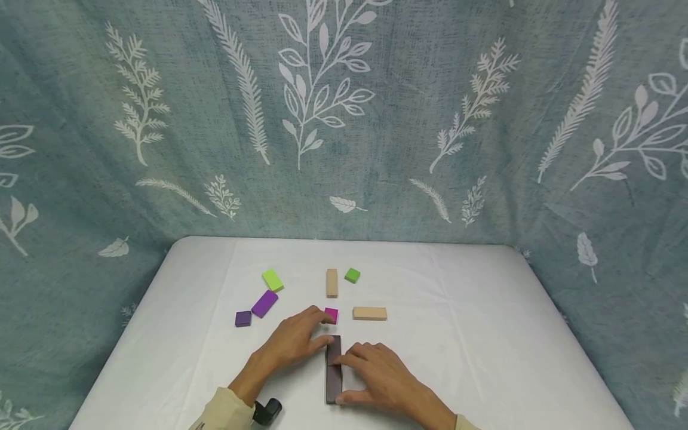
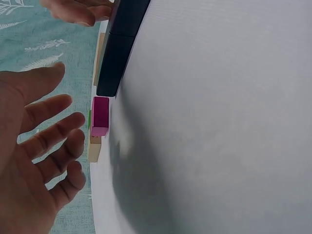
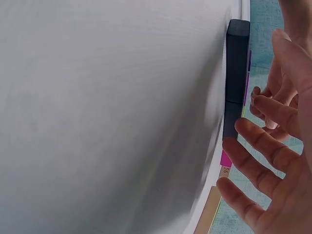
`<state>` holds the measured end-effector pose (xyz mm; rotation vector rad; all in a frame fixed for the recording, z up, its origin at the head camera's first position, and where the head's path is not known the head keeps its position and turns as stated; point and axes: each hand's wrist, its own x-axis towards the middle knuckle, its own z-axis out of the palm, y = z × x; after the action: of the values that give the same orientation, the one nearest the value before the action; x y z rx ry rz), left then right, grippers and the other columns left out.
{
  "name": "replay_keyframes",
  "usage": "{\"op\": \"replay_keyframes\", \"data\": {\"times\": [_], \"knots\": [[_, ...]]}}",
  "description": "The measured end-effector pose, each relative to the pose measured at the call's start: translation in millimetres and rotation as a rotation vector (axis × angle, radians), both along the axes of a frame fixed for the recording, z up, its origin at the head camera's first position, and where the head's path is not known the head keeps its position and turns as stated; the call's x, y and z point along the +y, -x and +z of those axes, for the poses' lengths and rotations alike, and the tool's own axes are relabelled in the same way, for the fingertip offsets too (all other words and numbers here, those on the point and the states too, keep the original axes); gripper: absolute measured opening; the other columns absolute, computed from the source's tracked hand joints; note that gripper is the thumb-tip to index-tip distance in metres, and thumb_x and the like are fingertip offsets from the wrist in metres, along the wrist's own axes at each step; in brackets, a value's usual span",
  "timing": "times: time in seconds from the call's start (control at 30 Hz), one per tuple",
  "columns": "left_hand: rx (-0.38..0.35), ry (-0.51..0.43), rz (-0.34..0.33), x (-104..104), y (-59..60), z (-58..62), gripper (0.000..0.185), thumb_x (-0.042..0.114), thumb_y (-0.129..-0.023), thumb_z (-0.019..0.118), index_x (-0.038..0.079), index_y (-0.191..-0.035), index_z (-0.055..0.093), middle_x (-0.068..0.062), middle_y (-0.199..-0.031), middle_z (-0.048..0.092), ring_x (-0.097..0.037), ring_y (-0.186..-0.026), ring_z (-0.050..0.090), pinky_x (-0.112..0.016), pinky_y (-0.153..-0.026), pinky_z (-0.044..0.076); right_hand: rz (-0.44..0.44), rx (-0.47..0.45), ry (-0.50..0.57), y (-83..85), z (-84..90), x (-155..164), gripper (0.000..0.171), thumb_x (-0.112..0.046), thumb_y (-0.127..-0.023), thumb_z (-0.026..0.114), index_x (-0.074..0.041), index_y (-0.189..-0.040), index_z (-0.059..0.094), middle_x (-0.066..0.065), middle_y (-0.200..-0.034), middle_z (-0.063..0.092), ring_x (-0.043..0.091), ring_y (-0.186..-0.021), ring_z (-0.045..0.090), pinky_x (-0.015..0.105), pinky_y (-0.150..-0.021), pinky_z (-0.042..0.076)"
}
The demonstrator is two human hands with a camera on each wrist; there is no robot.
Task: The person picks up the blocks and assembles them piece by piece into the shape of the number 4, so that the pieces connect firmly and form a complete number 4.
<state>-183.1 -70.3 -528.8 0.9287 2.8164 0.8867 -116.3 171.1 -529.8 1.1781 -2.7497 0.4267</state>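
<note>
Loosely apart: left hand [image 1: 294, 340] fingers [image 2: 52, 105] near magenta block [image 1: 334, 312]; right hand [image 1: 384, 375] fingers by dark blocks [image 1: 334, 385], contact unclear.

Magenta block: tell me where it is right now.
In the head view, the magenta block is by the left hand, just beyond the dark blocks and left of the crosswise tan block.

White-covered table [image 1: 457, 334], smooth and pale; blue-green curtain [image 1: 398, 149] with white leaf prints at far, left and right.

Two dark oblong blocks [image 1: 334, 385] — end to end, touching, in one straight row — on white tabletop [image 1: 462, 364]
</note>
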Motion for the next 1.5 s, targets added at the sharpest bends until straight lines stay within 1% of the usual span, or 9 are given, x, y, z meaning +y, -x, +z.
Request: {"op": "replay_keyframes", "data": {"times": [0.23, 0.33, 0.43, 0.53, 0.63, 0.73, 0.83, 1.1, 1.5], "knots": [[0.031, -0.019, 0.019, 0, 5.8, -1.3, 0.027, 0.029, -0.097, 0.070, 0.016, -0.121, 0.068, 0.002, -0.117, 0.063, -0.018, -0.111, 0.064, -0.042, -0.093, 0.053, -0.004, 0.011, 0.003, 1.0, 1.2, 0, 0.060, -0.071, -0.086, 0.063, -0.026, -0.127, 0.068, -0.012, -0.116, 0.060, 0.006, -0.097, 0.055, 0.030, -0.082, 0.050], [0.047, -0.030, 0.032, 1, 9.0, -4.0, 0.025, 0.027, -0.097, 0.069, 0.016, -0.120, 0.068, 0.002, -0.119, 0.063, -0.018, -0.112, 0.063, -0.042, -0.093, 0.053, -0.011, 0.017, -0.008, 1.4, 0.9, 0, 0.065, -0.071, -0.085, 0.063, -0.026, -0.131, 0.066, -0.008, -0.125, 0.060, 0.010, -0.110, 0.056, 0.033, -0.086, 0.051], [0.075, -0.028, 0.045, 1, 12.5, -6.1, 0.026, 0.026, -0.097, 0.069, 0.016, -0.121, 0.068, 0.001, -0.121, 0.063, -0.018, -0.112, 0.063, -0.041, -0.094, 0.053, -0.013, 0.022, -0.036, 2.0, 1.2, -1, 0.070, -0.072, -0.087, 0.062, -0.023, -0.138, 0.062, -0.006, -0.139, 0.057, 0.017, -0.126, 0.052, 0.039, -0.094, 0.051], [0.108, -0.008, 0.055, 2, 15.8, -7.0, 0.031, 0.026, -0.097, 0.069, 0.013, -0.124, 0.067, -0.001, -0.123, 0.062, -0.019, -0.113, 0.063, -0.041, -0.096, 0.052, -0.016, -0.009, -0.071, 2.7, 1.5, -1, 0.076, -0.072, -0.089, 0.058, -0.021, -0.144, 0.057, -0.006, -0.150, 0.051, 0.022, -0.137, 0.046, 0.046, -0.101, 0.048], [0.118, 0.013, 0.061, 2, 18.3, -6.8, 0.036, 0.026, -0.096, 0.070, 0.011, -0.129, 0.065, -0.002, -0.126, 0.062, -0.020, -0.116, 0.063, -0.041, -0.098, 0.052, -0.026, -0.063, -0.099, 3.1, 1.9, -2, 0.080, -0.072, -0.090, 0.056, -0.019, -0.149, 0.052, -0.006, -0.155, 0.046, 0.026, -0.142, 0.041, 0.050, -0.104, 0.046], [0.104, 0.022, 0.064, 2, 20.1, -6.4, 0.040, 0.026, -0.097, 0.070, 0.009, -0.132, 0.064, -0.003, -0.128, 0.061, -0.022, -0.118, 0.062, -0.041, -0.099, 0.051, -0.041, -0.102, -0.124, 3.2, 1.5, -3, 0.082, -0.074, -0.090, 0.053, -0.018, -0.151, 0.049, -0.006, -0.157, 0.043, 0.027, -0.144, 0.039, 0.052, -0.106, 0.043], [0.092, 0.031, 0.061, 2, 21.6, -6.3, 0.041, 0.026, -0.097, 0.070, 0.008, -0.133, 0.063, -0.004, -0.128, 0.061, -0.022, -0.118, 0.062, -0.042, -0.100, 0.050, -0.052, -0.113, -0.139, 2.8, 0.3, -3, 0.085, -0.075, -0.090, 0.052, -0.018, -0.152, 0.048, -0.005, -0.157, 0.042, 0.027, -0.144, 0.038, 0.052, -0.107, 0.042], [0.071, 0.040, 0.039, 4, 25.3, -7.9, 0.041, 0.021, -0.095, 0.071, 0.005, -0.132, 0.064, -0.007, -0.127, 0.062, -0.025, -0.117, 0.062, -0.045, -0.100, 0.050, -0.047, -0.088, -0.150, 1.4, -4.5, -2, 0.085, -0.076, -0.089, 0.051, -0.017, -0.151, 0.050, -0.005, -0.157, 0.044, 0.028, -0.144, 0.039, 0.051, -0.108, 0.042], [0.076, 0.046, 0.023, 7, 32.1, -10.3, 0.040, 0.019, -0.093, 0.073, 0.004, -0.130, 0.066, -0.006, -0.122, 0.063, -0.025, -0.113, 0.063, -0.045, -0.097, 0.051, -0.051, -0.109, -0.155, 1.6, -4.4, -3, 0.086, -0.077, -0.089, 0.051, -0.018, -0.151, 0.050, -0.006, -0.157, 0.043, 0.029, -0.143, 0.040, 0.051, -0.109, 0.040]]}}
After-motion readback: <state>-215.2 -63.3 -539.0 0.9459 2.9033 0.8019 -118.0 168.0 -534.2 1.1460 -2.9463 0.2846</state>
